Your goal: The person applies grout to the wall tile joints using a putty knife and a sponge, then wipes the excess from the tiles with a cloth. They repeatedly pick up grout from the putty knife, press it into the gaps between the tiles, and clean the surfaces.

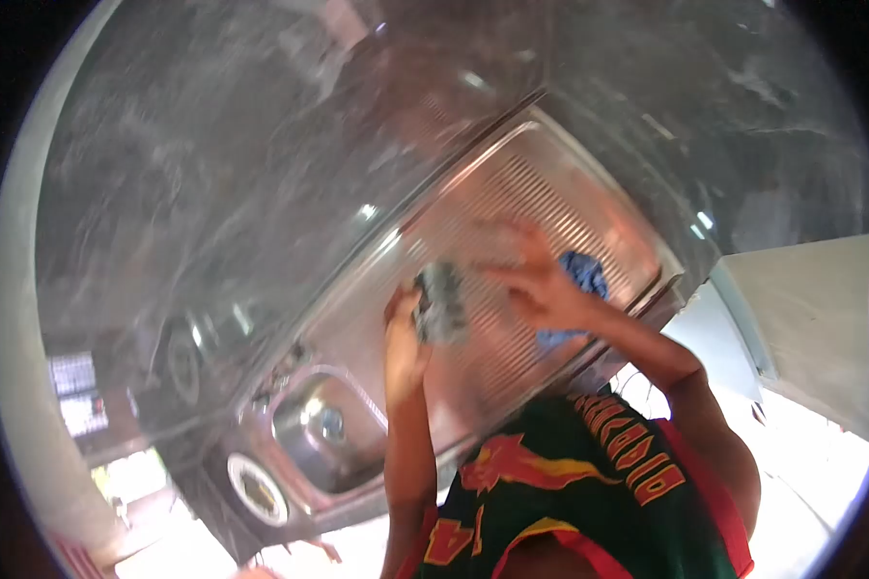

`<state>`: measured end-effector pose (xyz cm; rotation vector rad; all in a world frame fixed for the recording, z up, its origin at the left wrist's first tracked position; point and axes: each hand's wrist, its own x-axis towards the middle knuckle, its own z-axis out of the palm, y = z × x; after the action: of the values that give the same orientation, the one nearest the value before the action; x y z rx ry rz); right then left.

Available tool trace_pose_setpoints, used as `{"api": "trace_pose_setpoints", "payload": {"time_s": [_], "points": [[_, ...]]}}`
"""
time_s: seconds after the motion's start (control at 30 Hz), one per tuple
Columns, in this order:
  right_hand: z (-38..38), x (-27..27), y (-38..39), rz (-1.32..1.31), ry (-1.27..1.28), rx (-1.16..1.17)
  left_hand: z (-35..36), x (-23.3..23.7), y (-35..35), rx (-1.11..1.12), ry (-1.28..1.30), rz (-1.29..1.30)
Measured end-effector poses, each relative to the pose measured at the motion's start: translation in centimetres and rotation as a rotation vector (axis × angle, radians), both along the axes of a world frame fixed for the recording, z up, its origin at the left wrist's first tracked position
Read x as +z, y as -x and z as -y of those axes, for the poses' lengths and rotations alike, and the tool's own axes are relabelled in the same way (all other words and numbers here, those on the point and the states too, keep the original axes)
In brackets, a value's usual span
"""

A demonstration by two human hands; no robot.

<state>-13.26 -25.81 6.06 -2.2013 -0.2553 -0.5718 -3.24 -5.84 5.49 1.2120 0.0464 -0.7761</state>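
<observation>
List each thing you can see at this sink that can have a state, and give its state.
Left hand: closed around the grey block
Grey block: held, blurred
Right hand: open, fingers spread, blurred
Blue cloth: crumpled, partly hidden by the right arm
Basin: uncovered; whether wet, cannot tell
White disc: lying beside the basin

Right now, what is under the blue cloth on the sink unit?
The ribbed drainboard shows around the blue cloth, so it probably continues underneath. Whatever lies directly beneath is covered, and the right hand and wrist hide the cloth's middle.
</observation>
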Motion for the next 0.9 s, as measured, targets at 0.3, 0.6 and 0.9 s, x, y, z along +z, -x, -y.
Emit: {"api": "trace_pose_setpoints", "payload": {"time_s": [0.3, 0.6, 0.9], "points": [[-1.1, -0.9, 0.4, 0.010, -0.120, 0.012, 1.3, 1.7, 1.2, 0.145, -0.262, 0.115], [7.8, -7.9, -8.9, 0.032, -2.062, -0.156, -2.5, -0.8, -1.5, 0.139, -0.063, 0.064], [22.3, -11.8, -20.9, 0.357, -2.275, -0.548, -6.7, -3.7, -2.8, 0.145, -0.088, -0.061]]}}
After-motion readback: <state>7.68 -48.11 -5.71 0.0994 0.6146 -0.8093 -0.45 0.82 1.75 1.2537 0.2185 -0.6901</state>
